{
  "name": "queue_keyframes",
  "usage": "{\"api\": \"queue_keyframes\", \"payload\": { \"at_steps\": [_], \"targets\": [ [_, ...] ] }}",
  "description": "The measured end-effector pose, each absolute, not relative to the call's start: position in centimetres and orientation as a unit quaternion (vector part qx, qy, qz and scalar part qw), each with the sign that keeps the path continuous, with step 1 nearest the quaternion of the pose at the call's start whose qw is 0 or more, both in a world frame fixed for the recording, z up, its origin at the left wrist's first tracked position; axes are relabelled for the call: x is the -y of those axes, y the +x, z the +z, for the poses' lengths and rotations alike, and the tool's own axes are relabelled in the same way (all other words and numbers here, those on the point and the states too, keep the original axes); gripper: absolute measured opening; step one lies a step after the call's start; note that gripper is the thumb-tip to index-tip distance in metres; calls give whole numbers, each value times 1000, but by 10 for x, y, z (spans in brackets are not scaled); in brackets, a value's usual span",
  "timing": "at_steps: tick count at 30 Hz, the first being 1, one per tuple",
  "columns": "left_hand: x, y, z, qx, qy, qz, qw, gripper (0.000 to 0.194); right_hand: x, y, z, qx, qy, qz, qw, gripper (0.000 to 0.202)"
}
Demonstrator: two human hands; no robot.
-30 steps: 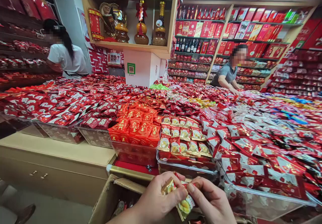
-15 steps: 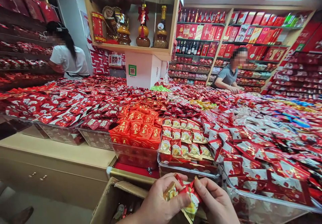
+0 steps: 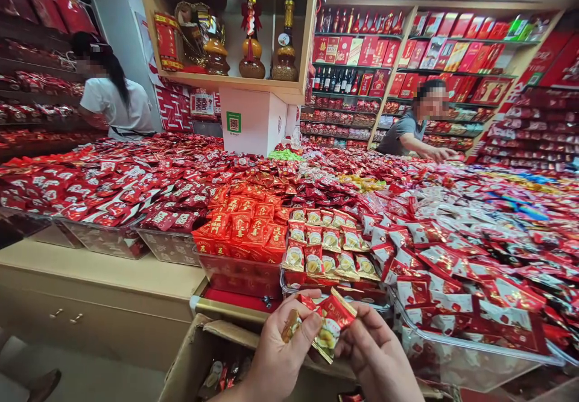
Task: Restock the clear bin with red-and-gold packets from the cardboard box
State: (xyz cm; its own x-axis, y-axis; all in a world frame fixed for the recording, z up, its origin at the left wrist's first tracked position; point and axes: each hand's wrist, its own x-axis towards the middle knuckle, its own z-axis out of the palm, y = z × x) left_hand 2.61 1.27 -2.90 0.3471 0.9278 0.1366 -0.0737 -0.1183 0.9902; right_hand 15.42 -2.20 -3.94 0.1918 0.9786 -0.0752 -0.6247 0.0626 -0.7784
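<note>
Just above an open cardboard box, my left hand (image 3: 283, 354) is closed around small wrapped candies. One is a red and gold durian candy packet (image 3: 333, 323), its printed face showing. Another packet (image 3: 292, 326), gold-brown, is tucked between the left fingers and mostly covered. My right hand (image 3: 377, 345) pinches the durian packet's right edge, its fingers curled. Beyond the hands, a clear bin (image 3: 289, 287) holds rows of matching durian packets (image 3: 331, 239). Inside the cardboard box (image 3: 183, 357), several dark wrapped pieces lie below my hands.
Red candy packets (image 3: 242, 224) fill the bin to the left, and red-and-white packets (image 3: 456, 281) the right one. A beige counter (image 3: 113, 269) runs left. A shelf post (image 3: 246, 122) rises mid-display. One person (image 3: 120, 103) stands back left, another (image 3: 402, 134) across the display.
The durian packet has turned so its printed name shows, and both hands sit slightly higher and further left. The person across the display has stretched an arm to the right.
</note>
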Motion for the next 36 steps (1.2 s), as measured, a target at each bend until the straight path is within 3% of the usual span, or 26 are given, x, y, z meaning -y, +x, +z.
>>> {"api": "queue_keyframes", "payload": {
  "at_steps": [5, 9, 12, 14, 22, 28, 32, 36],
  "targets": [
    [-14, 24, -31, -341, 574, 451, 592, 23, 28, 150, -40, 308, -401, 514, 693, 36],
    [-19, 20, -28, -333, 504, 454, 655, 25, 6, 178, 0, 394, -488, 371, 685, 43],
    [-22, 19, -25, -337, 491, 455, 662, 25, -47, 206, 44, 538, -550, 243, 591, 43],
    [-22, 19, -25, -331, 499, 459, 656, 24, -94, 219, 61, 613, -645, 130, 438, 42],
    [-21, 18, -37, -318, 537, 491, 608, 32, -204, 228, 38, 630, -739, 75, 228, 46],
    [-23, 17, -37, -302, 547, 485, 612, 31, -202, 224, 33, 669, -736, 15, 103, 15],
    [-24, 16, -37, -314, 542, 484, 611, 32, -197, 222, 29, 676, -733, -3, 80, 17],
    [-25, 17, -36, -321, 516, 494, 622, 33, -193, 219, 36, 675, -728, -8, 119, 15]
  ]
}}
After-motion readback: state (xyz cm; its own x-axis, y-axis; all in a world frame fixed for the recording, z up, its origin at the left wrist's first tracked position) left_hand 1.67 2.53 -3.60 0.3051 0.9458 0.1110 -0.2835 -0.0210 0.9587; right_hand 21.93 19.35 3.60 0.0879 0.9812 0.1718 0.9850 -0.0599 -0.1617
